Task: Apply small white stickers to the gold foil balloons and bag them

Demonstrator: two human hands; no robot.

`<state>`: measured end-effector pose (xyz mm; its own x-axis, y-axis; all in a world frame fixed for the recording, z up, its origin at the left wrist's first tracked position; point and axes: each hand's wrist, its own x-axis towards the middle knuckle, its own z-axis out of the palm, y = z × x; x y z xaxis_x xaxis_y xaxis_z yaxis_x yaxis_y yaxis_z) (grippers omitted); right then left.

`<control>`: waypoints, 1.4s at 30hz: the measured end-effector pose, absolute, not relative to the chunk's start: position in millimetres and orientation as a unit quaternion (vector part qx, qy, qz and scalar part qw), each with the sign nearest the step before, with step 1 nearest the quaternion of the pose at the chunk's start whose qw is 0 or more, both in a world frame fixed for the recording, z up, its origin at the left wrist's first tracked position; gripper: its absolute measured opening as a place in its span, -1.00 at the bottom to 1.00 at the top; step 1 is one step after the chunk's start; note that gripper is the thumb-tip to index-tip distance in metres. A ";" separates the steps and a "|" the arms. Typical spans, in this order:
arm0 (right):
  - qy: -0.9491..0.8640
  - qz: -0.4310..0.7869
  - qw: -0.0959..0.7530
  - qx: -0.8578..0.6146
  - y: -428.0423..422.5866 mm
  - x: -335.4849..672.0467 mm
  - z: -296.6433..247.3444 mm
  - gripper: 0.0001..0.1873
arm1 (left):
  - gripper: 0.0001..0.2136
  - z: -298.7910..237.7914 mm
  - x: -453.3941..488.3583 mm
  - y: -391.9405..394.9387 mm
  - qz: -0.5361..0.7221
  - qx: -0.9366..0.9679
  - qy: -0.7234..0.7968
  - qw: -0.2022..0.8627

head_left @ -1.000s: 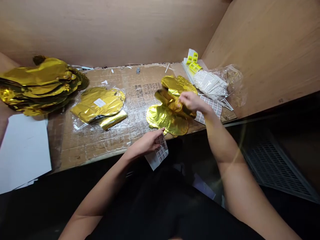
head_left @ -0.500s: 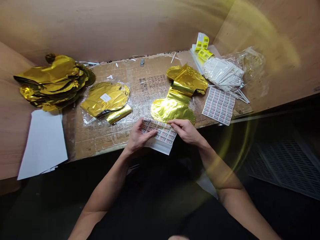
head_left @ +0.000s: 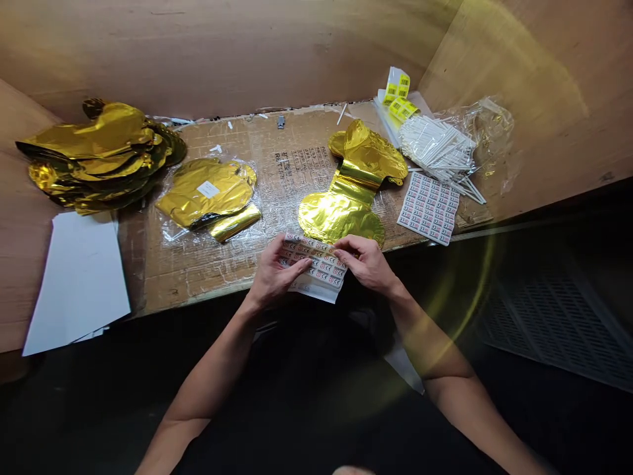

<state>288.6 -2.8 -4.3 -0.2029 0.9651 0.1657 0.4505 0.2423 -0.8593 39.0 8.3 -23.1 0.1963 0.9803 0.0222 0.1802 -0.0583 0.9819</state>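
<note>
Clock directions are taken from the hands, with 12 o'clock pointing straight ahead, away from the person. The left hand (head_left: 273, 275) and the right hand (head_left: 363, 262) are held close together at the near edge of the worktop (head_left: 198, 270), a cardboard surface patched with clear tape. Both hands grip a printed sticker sheet (head_left: 316, 269); the fingers (head_left: 346, 247) of the right hand are closed on its upper right edge, and the left thumb (head_left: 297, 267) lies across its left part. The sheet is held just above the worktop edge, and a white unprinted band runs along its lower edge. A gold foil balloon (head_left: 346, 194) lies flat at 12 o'clock, just beyond the hands. A second sticker sheet (head_left: 428, 208) lies at 1 o'clock, with a bundle of white sticks (head_left: 435, 148) and yellow barcode labels (head_left: 398, 92) beyond it. A bagged foil balloon (head_left: 205, 198) lies at 10 o'clock, a stack of foil balloons (head_left: 93, 152) lies further out in that direction, and white paper (head_left: 74, 284) lies at 9 o'clock.
</note>
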 end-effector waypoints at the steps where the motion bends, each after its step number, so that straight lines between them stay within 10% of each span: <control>1: -0.702 0.338 0.372 -0.504 -2.6 287.8 -3.6 -0.83 | -0.61 -22.4 38.2 7.7 0.410 0.600 0.483 0.488; 14: -0.788 0.141 0.400 -0.445 -9.4 277.9 -13.4 -0.90 | -0.55 -22.3 30.3 6.2 0.418 0.600 0.502 0.462; 25: -0.655 0.304 0.309 -0.618 41.7 290.5 -19.2 -0.77 | -0.57 -35.2 51.1 14.8 0.263 0.770 0.327 0.481; 33: -0.724 0.039 0.184 -0.664 39.6 286.9 -25.2 -0.80 | -0.63 -36.8 66.9 16.7 0.189 0.854 0.274 0.399; 42: -0.747 0.260 0.204 -0.577 61.4 305.1 -32.4 -0.67 | -0.64 -37.7 65.0 14.4 0.174 0.855 0.286 0.397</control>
